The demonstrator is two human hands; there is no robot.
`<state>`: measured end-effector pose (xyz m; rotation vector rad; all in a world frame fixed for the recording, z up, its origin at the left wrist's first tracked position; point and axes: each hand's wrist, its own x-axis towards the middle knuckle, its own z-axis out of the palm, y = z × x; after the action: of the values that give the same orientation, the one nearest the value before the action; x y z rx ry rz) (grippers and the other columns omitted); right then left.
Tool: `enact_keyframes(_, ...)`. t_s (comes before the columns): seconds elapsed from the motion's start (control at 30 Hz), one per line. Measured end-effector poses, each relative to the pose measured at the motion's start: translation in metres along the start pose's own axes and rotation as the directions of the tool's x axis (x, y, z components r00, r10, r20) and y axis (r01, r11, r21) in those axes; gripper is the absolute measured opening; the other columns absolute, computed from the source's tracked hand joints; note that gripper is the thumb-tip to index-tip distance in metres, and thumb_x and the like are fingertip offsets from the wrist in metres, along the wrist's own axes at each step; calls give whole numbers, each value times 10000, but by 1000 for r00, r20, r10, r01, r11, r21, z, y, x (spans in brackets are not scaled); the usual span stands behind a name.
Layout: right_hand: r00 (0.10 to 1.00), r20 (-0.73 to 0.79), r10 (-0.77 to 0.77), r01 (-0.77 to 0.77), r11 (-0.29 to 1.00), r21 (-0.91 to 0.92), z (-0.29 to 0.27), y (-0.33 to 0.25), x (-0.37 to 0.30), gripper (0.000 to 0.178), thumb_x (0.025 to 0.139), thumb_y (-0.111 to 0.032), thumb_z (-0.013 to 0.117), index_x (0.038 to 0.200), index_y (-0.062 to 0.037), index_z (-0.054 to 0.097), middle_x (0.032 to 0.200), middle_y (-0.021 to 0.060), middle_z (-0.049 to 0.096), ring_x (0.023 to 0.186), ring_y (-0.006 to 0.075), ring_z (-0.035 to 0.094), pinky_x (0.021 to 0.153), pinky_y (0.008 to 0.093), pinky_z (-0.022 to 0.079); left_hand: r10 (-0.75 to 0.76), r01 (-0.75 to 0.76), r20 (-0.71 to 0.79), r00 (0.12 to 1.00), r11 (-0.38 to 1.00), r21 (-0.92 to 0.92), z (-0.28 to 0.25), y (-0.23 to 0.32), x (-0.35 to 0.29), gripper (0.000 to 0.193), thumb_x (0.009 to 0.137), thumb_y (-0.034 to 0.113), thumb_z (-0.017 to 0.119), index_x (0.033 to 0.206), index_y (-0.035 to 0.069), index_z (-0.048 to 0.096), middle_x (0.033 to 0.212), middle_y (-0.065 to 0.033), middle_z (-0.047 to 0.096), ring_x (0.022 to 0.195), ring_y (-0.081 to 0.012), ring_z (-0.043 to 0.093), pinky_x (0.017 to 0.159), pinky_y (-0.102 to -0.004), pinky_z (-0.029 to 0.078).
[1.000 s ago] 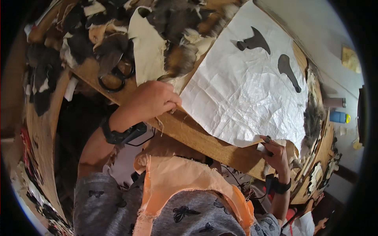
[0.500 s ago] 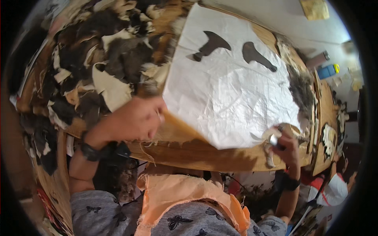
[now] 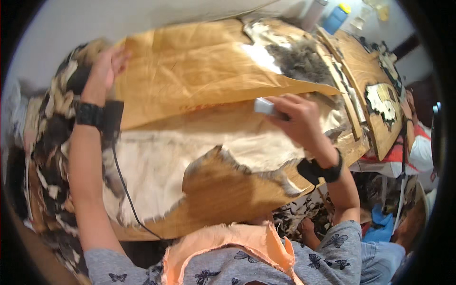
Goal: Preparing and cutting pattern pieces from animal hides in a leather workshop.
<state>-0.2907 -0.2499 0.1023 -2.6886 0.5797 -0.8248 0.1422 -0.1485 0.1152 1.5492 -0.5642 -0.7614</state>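
A large sheet [image 3: 180, 66], brown on the face now showing, lies across the far part of the work table. At its left edge is my left hand [image 3: 107, 69], its fingers closed on the sheet, slightly smeared by motion. My right hand [image 3: 299, 116] is closed around a small silvery-grey metal piece [image 3: 262, 106] with a dark part; its exact kind I cannot make out. That hand is just in front of the sheet's raised near edge. Below it, a cream hide [image 3: 156, 166] with a ragged, furry border is spread on the wooden table [image 3: 228, 199].
Dark and white fur scraps [image 3: 50, 156] are heaped on the left. Grey fur [image 3: 304, 61] lies at the back right, near a blue bottle with a yellow cap [image 3: 336, 19]. A cable [image 3: 124, 185] hangs from my left wrist. Another person's arm [image 3: 408, 111] is at a second board, right.
The sheet has turned from its white face to its brown face, and the cream hide now shows. My left hand has moved away and left. The view has shifted.
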Motion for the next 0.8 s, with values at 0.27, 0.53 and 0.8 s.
enact_keyframes(0.27, 988, 33, 149, -147, 988, -57, 53, 80, 25, 378, 697, -242, 672, 1064, -191, 600, 871, 58, 571, 763, 245, 589, 617, 348, 477, -163, 170, -122, 979, 984, 48, -12, -101, 37, 398, 847, 264, 496, 1167, 31, 453, 1242, -61, 463, 1064, -230, 504, 752, -310, 434)
enact_keyframes(0.53, 960, 121, 251, -255, 967, 21, 101, 114, 40, 276, 661, -320, 693, 827, -104, 651, 818, 119, 525, 784, 286, 542, 661, 388, 440, -73, 87, -124, 990, 990, 114, -64, -117, 41, 642, 848, 182, 472, 1367, 62, 114, 1201, -137, 392, 1011, -251, 509, 861, -331, 417)
enact_keyframes(0.8, 984, 39, 172, -172, 985, 1, 107, 124, 34, 252, 634, -210, 664, 853, -86, 646, 776, 102, 536, 804, 295, 515, 716, 394, 414, -106, -435, 476, 873, 273, 858, 21, -98, -13, 402, 865, 204, 451, 1196, -23, 470, 1284, -215, 415, 1232, -315, 349, 1020, -353, 256)
